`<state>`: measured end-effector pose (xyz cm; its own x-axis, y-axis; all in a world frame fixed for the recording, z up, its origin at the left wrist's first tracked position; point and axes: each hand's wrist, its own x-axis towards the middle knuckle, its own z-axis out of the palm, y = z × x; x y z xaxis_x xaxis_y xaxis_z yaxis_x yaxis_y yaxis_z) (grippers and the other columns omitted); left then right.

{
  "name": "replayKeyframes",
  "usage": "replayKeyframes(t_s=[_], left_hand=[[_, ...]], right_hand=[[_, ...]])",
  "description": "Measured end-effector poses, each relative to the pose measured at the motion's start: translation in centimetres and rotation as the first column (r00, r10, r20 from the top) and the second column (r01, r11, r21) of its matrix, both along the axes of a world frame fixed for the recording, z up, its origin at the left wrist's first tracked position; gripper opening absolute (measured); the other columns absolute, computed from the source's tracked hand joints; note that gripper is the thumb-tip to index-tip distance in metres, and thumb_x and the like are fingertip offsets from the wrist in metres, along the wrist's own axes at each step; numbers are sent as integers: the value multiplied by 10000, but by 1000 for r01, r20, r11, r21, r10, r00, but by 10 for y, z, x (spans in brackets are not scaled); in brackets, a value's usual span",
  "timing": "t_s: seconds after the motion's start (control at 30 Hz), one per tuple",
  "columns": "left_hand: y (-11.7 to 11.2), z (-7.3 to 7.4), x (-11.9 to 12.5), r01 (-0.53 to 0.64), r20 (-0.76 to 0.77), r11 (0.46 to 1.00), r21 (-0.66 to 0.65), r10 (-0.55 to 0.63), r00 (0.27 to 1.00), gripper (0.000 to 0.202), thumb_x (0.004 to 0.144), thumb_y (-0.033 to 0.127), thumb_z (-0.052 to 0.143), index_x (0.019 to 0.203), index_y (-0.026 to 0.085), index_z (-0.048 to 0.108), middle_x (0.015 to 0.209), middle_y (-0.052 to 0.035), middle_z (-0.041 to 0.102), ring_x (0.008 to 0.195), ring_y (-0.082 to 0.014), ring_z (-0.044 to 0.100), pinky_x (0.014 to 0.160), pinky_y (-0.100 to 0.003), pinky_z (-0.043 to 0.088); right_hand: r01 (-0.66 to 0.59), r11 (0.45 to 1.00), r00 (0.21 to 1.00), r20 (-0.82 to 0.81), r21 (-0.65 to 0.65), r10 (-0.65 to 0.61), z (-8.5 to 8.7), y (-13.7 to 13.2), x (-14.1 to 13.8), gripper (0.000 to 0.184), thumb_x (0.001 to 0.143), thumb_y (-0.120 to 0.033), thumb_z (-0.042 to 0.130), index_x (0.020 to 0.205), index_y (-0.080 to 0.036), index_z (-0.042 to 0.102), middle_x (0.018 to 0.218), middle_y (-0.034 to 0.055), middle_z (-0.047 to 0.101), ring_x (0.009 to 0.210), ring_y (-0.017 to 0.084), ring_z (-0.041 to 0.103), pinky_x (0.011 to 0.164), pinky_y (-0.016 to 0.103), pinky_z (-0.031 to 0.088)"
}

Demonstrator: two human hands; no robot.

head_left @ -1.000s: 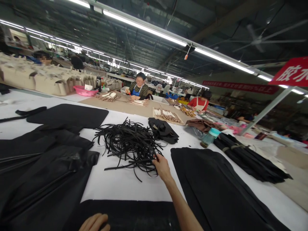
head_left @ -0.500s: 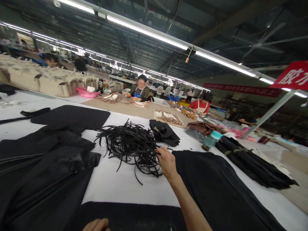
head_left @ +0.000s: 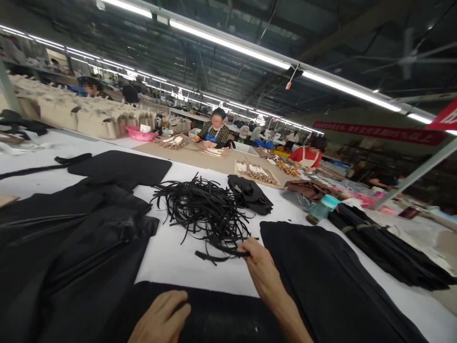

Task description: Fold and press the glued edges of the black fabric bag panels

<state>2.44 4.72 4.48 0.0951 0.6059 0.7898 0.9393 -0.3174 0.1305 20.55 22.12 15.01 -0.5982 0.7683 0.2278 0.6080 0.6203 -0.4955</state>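
My right hand is closed on the end of a black strip that runs left from its fingers, at the near edge of a tangled pile of thin black strips. Low in the view, my left hand is over a black panel along the near edge. Its fingers are loosely bent, with a gap between thumb and fingers, and it holds nothing I can see. The pile lies on the white tabletop.
Black sheets cover the left side, and a folded black stack lies to the right. Behind the pile are small black pieces. A teal-lidded bottle stands near a tied black bundle. Co-workers sit across the table.
My right hand has drawn a black strip out of the pile towards me. My left hand has come further into view over the black panel. The camera has turned slightly left.
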Motion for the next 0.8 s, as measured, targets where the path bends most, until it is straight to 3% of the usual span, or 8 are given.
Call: replayKeyframes(t_s=[0.2, 0.33, 0.37, 0.43, 0.53, 0.63, 0.7, 0.8], left_hand=[[-8, 37, 11, 69, 335, 987, -148, -16, 942, 322, 842, 142, 497, 1152, 218, 539, 1189, -66, 576, 1121, -170, 524, 960, -242, 442], [-10, 53, 19, 206, 536, 921, -332, 5, 844, 382, 868, 239, 475, 1249, 269, 467, 1323, -42, 487, 1238, -190, 418, 1050, -318, 350], [-10, 56, 21, 271, 601, 868, -415, 38, 798, 381, 870, 285, 475, 1251, 279, 466, 1314, -36, 497, 1240, -199, 413, 1047, -334, 348], [-9, 62, 27, 481, 728, 679, -555, 117, 676, 365, 854, 353, 492, 1208, 271, 506, 1162, -31, 606, 1118, -202, 512, 950, -322, 424], [-9, 64, 35, 803, 872, 347, -485, 255, 417, 265, 821, 369, 503, 980, 183, 606, 686, 5, 647, 675, -138, 580, 696, -257, 467], [-14, 54, 38, 914, 877, 255, -315, 446, 178, 280, 776, 441, 505, 757, 165, 546, 425, 77, 440, 378, -76, 369, 459, -213, 381], [-21, 46, 36, 910, 799, 199, -363, 570, 193, 268, 735, 453, 529, 735, 185, 501, 406, 108, 353, 324, -55, 207, 340, -191, 217], [-34, 41, 29, 811, 691, 97, -577, 587, 421, 158, 681, 328, 557, 725, 178, 536, 451, 93, 376, 383, -61, 223, 365, -203, 152]], right_hand=[[-133, 959, 991, -1, -251, 137, -12, -44, 27, 208, 832, -225, 423, 950, -236, 594, 1099, 39, 573, 1059, 192, 473, 907, 285, 328], [-100, 874, 974, 135, -476, 184, -9, -73, 38, 213, 858, -215, 370, 856, -244, 581, 895, -10, 615, 865, 155, 537, 763, 250, 374], [-91, 859, 967, 162, -504, 198, -8, -79, 39, 216, 864, -212, 358, 815, -237, 568, 831, -19, 607, 810, 144, 537, 726, 242, 371], [-82, 843, 962, 180, -532, 207, -8, -90, 40, 211, 878, -229, 347, 807, -232, 547, 788, -29, 585, 769, 132, 525, 687, 229, 360], [-68, 838, 964, 180, -541, 195, -16, -100, 43, 196, 881, -236, 344, 797, -233, 520, 746, -39, 544, 716, 120, 500, 621, 214, 340], [-61, 831, 960, 194, -553, 200, -27, -107, 51, 198, 853, -184, 349, 782, -238, 526, 725, -42, 537, 698, 120, 497, 603, 214, 331], [-62, 806, 962, 181, -589, 206, -33, -111, 57, 207, 836, -175, 376, 826, -259, 564, 777, -40, 572, 770, 131, 518, 658, 217, 347], [-76, 734, 971, 117, -675, 208, -41, -115, 66, 129, 778, -233, 518, 855, -284, 610, 892, -45, 609, 912, 160, 517, 763, 221, 355]])
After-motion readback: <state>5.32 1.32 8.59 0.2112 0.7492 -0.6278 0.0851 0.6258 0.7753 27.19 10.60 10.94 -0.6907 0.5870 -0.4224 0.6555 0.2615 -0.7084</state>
